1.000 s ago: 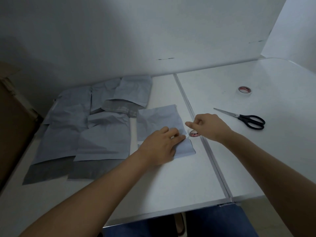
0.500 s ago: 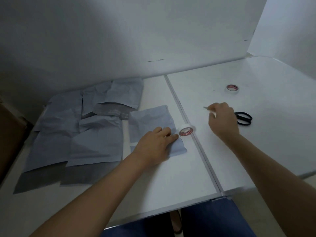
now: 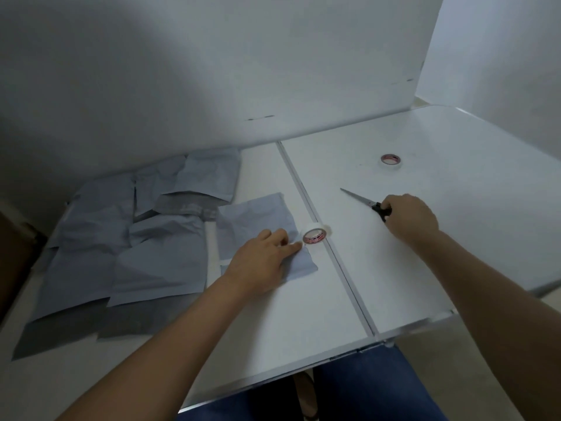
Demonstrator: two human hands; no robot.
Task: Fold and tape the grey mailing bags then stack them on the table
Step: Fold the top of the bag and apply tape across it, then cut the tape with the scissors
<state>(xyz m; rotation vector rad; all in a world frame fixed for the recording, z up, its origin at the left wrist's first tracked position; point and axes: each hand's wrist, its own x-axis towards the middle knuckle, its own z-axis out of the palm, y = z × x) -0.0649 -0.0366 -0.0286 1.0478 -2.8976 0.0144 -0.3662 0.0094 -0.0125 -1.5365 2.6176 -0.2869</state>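
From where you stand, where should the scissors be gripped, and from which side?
By the black handles, from the near right. The scissors lie flat on the table, closed blades pointing far-left, handle loops toward the person. The right hand already covers the handles; the steel tip is thin and sharp, so leave it alone.

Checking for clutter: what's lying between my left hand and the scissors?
In the head view, a tape roll and the table seam lie between the left hand and the scissors.

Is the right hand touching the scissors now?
Touching. In the head view the right hand covers the black handles of the scissors, its fingers curled around them; only the blades stick out.
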